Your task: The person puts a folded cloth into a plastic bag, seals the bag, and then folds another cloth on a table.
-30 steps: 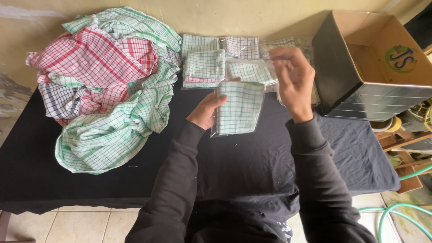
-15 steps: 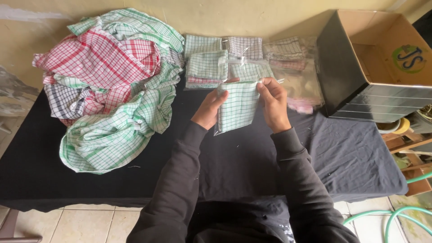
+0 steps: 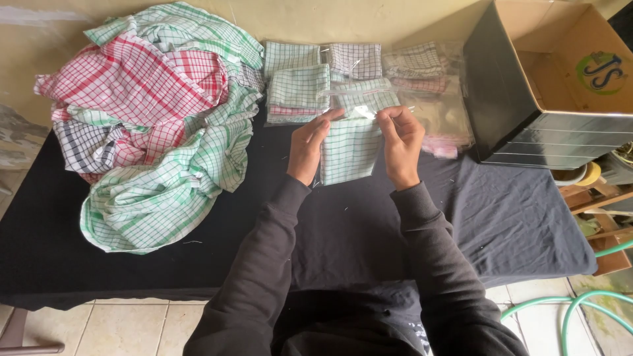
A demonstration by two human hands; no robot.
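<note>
A folded green-and-white checked cloth (image 3: pixel 348 150) in a clear plastic sleeve is held upright over the black-covered table (image 3: pixel 501 217). My left hand (image 3: pixel 310 146) grips its left edge. My right hand (image 3: pixel 399 144) pinches its top right corner, where the plastic flap shines. Just behind the hands lie several folded, bagged checked cloths (image 3: pixel 300 89), green, red and dark ones, in small stacks.
A big loose heap of red, green and dark checked cloths (image 3: pixel 155 125) fills the table's left. An open cardboard box (image 3: pixel 550 79) with dark sides lies on its side at the right. Clear bags (image 3: pixel 438 115) lie beside it. A green hose (image 3: pixel 573 306) runs on the tiled floor.
My right hand came down from the stacks behind and joined the left on the cloth. The cloth now stands between both hands, its top flap pinched.
</note>
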